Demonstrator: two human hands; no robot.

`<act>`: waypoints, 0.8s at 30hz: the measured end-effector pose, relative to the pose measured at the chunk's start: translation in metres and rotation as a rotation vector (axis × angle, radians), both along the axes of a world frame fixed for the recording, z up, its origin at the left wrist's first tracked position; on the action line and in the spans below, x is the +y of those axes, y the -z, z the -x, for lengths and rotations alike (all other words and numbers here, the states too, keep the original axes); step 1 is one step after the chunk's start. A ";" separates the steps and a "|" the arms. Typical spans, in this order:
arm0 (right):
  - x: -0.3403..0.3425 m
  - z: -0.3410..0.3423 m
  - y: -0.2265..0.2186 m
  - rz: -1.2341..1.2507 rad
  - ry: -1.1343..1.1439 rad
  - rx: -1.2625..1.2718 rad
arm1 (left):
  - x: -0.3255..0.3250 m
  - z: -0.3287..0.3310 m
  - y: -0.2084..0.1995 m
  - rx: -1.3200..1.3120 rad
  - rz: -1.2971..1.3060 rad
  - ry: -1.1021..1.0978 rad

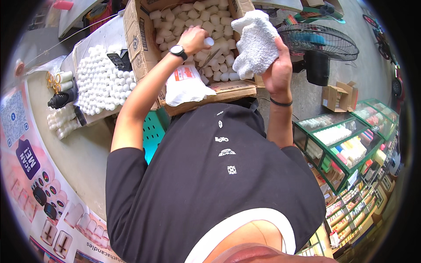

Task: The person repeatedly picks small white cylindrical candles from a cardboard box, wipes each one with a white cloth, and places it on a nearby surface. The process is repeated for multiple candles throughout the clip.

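- Over the open cardboard box [139,44], in the head view, the left hand [192,41] has its fingers curled together on a single white cylinder [208,42], whose round end shows past the thumb side; this grip probably leaves that end free and uncovered.
- At the box's right edge, the right hand [279,72] holds up a white cloth [255,46], the fingers closed on its right side, partly hidden behind it. Held so, much of its face stays spread, presumably to keep it handy beside the other hand.
- Inside the box, many loose white pieces [188,17] lie heaped at all angles; the raised side and lowered near flap seem to contain them while leaving easy reach.
- Across the near edge rests a white plastic bag [186,93] with red print, slack and creased.
- On the tabletop [97,38] to the left, white cylinders [103,81] are packed closely, round ends up, perhaps to stay together.
- As for looks, the held cylinder is short, smooth and plain; the cloth is thick, nubbly and ragged-edged.
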State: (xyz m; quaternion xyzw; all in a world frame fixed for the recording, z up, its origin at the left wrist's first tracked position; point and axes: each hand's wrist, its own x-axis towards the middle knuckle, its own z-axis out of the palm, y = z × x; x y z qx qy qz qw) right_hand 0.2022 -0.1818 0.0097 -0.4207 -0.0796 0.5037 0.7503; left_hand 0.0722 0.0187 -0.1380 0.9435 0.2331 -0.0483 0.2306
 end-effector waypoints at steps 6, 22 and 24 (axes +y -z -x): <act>0.010 0.018 0.000 0.059 -0.044 -0.060 | -0.018 0.032 -0.111 -0.550 0.089 -0.025; 0.026 0.048 0.002 -0.042 -0.277 -0.261 | -0.037 0.057 -0.147 -0.649 0.490 -0.086; 0.030 0.048 -0.006 -0.115 -0.239 -0.033 | -0.029 0.066 -0.119 -0.571 0.942 -0.175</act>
